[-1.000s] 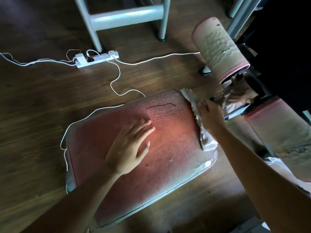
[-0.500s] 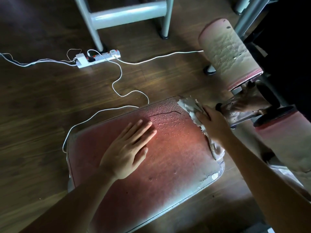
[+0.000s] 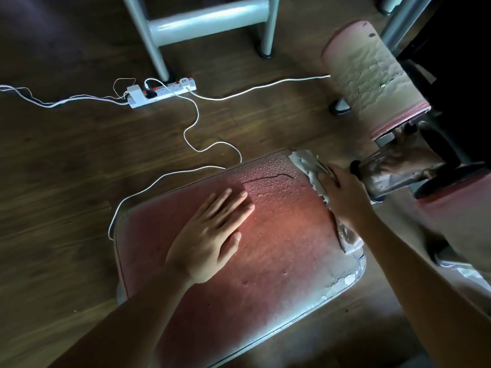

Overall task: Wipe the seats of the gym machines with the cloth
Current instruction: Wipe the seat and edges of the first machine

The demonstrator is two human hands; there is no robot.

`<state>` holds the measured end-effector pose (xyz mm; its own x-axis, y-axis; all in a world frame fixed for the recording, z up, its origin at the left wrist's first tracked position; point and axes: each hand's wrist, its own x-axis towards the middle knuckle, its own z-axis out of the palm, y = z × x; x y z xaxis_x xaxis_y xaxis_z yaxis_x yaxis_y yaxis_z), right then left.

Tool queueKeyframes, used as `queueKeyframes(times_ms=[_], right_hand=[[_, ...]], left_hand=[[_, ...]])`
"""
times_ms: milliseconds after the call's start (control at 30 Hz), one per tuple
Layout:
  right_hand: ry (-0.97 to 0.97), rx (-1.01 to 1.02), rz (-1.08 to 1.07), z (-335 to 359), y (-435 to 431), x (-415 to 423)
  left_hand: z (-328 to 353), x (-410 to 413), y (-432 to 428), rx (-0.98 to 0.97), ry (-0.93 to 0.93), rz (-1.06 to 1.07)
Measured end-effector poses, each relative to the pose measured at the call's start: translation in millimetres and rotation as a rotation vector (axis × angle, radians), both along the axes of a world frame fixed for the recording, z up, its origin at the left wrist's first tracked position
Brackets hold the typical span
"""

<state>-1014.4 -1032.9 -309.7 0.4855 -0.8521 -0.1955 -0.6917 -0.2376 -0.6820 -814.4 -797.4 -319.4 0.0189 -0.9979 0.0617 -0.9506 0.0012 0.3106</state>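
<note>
Cloth (image 3: 305, 162) lies along the right edge of the red seat (image 3: 279, 261), centre-right of frame, under the right hand (image 3: 342, 195), its grip seemingly flat and pressing. The left hand (image 3: 210, 235) lies spread mid-seat, I reckon as a brace.

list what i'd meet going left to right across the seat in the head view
white cable → left hand flat on the seat → right hand on the cloth → lower roller pad
</note>
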Motion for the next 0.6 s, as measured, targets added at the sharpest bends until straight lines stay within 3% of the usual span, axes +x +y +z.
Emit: queueKeyframes(times_ms=[233,467,600], right_hand=[[-0.074,0.090,0.014,-7.4,-25.3,35.1],[-0.078,0.042,-0.005,-2.9,-1.2,-10.7],[-0.107,0.079,-0.035,-11.0,-10.5,8.1]], left_hand=[[-0.2,-0.5,1.2,-0.010,-0.007,-0.001],[-1.3,-0.2,1.5,-0.010,-0.007,0.004],[-2.0,0.1,1.1,-0.017,0.001,0.004]])
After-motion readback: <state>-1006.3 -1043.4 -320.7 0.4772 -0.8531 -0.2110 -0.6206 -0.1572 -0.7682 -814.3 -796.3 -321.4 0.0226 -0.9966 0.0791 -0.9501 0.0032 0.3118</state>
